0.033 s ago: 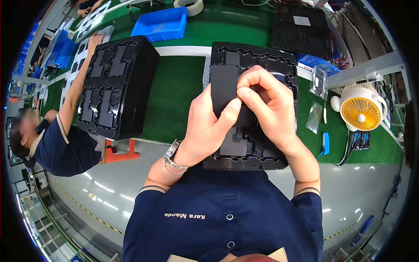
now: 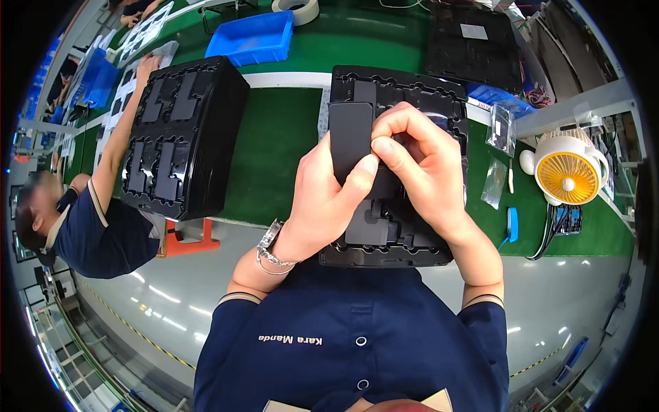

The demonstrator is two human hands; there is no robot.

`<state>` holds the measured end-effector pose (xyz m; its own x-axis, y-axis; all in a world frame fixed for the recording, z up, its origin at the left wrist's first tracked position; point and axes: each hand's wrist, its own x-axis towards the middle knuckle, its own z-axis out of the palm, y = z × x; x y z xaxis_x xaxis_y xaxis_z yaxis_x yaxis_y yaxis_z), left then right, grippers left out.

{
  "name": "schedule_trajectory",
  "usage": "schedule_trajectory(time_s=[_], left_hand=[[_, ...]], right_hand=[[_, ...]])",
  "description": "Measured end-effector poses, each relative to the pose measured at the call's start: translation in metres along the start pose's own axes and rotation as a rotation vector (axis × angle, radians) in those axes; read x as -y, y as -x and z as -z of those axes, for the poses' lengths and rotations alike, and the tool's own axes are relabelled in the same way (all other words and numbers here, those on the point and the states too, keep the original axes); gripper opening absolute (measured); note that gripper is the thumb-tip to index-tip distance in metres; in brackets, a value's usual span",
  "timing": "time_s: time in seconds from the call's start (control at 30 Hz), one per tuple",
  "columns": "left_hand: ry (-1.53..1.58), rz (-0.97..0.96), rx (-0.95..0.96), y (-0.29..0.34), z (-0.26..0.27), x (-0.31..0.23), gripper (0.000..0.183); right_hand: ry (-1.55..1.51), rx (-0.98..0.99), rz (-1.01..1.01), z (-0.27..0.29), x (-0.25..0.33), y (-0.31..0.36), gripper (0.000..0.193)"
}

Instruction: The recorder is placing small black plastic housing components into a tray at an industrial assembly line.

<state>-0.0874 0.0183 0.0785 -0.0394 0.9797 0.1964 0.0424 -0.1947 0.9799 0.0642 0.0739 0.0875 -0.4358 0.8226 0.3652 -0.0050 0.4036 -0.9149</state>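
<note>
My left hand (image 2: 331,184) is closed round a flat, dark rectangular piece (image 2: 351,137), its thumb along the right edge. At that same edge my right hand (image 2: 427,168) pinches thumb and forefinger together; what lies between the fingertips is too small to make out. Both hands are above a black moulded plastic tray (image 2: 384,257). In the tray's pockets lie dark flat parts (image 2: 366,228), partly covered by my hands.
To the left stands a tall stack of similar black trays (image 2: 230,130), with a co-worker's arm (image 2: 117,147) reaching beyond it. A blue bin (image 2: 254,38) and tape roll (image 2: 298,10) sit at the back. On the right are a small fan (image 2: 568,172) and clear bags (image 2: 494,182).
</note>
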Motion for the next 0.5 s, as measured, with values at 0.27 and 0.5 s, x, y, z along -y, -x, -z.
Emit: schedule_trajectory(time_s=[0.27,0.5], left_hand=[[1.210,0.599,0.650,-0.008,0.011,0.010,0.043],[1.615,0.728,0.830,-0.009,0.006,0.022,0.038]], right_hand=[[0.107,-0.006,0.100,0.013,-0.009,-0.011,0.023],[0.191,-0.101,0.009,0.011,-0.003,-0.007,0.023]])
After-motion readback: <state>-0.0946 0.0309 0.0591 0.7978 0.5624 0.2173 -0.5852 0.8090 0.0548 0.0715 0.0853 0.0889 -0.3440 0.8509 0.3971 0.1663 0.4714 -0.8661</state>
